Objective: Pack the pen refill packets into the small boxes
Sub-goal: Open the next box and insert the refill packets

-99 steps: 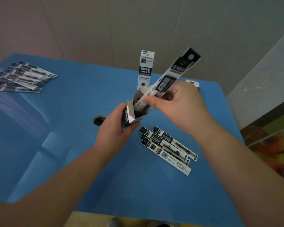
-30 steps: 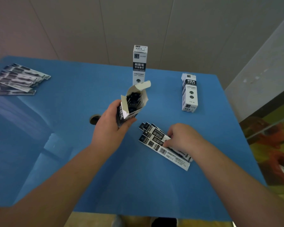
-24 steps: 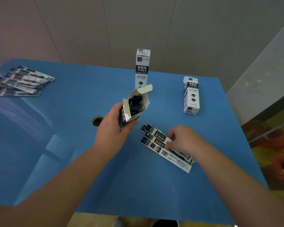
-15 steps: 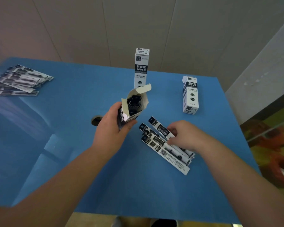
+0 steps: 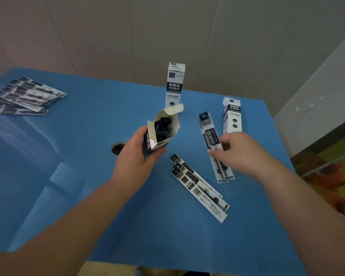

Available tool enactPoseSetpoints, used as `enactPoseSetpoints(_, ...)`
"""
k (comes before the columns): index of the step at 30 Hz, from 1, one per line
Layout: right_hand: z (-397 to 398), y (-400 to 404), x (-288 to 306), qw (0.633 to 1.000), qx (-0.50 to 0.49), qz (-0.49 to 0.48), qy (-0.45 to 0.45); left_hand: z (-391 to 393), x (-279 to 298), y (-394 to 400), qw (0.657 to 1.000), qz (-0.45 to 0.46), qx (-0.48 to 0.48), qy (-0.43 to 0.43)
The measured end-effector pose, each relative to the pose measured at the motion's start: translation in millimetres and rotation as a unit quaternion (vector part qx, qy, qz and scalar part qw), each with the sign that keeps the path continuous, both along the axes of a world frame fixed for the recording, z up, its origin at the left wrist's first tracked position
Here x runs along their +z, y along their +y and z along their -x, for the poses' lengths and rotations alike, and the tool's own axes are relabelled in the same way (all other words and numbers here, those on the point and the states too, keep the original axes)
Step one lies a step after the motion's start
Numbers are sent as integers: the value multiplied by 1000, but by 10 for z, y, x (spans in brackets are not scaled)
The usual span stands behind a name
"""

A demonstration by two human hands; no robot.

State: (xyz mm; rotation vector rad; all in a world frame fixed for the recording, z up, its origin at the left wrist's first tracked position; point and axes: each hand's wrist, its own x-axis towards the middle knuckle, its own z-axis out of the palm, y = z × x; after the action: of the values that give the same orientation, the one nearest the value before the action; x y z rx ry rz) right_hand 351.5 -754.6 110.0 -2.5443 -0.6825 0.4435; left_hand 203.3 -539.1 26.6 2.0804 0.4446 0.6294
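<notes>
While our left hand (image 5: pixel 134 156) grips the open box (image 5: pixel 161 130), our right hand (image 5: pixel 240 153) pinches a light, bendy packet (image 5: pixel 210 134) mid-length.

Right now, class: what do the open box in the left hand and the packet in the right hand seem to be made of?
Open box: thin card, probably; its flaps show a plain matt inside and hold sharp folds.
Packet: possibly glossy plastic film or coated paper; flat printed strip, blurred, so the finish is uncertain.
</notes>
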Motion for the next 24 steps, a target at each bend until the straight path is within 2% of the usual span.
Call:
enactPoseSetpoints(3, 110, 28, 261, 978, -14, -191, 77, -3, -1, 1, 1000, 1, 3, 0)
enactPoseSetpoints(6, 278, 104, 510, 913, 26, -377, 151, -1, 6, -8, 1000, 4, -4, -1)
enactPoseSetpoints(8, 390, 181, 619, 872, 60, -461, 156, 4, 21, -22, 1000, 5, -9, -1)
enactPoseSetpoints(10, 471, 258, 674, 854, 77, -499, 124, 7, 31, -36, 1000, 4, -12, -2)
enactPoseSetpoints(14, 481, 358, 696, 894, 67, -442, 19, 9, 18, -35, 1000, 1, -5, 1)
enactPoseSetpoints(18, 451, 465, 693, 946, 107, -304, -44, 8, -12, -37, 1000, -13, -18, 6)
enactPoseSetpoints(24, 469, 660, 760, 959, 147, -221, -95, 13, -16, -58, 999, -39, -20, 1)
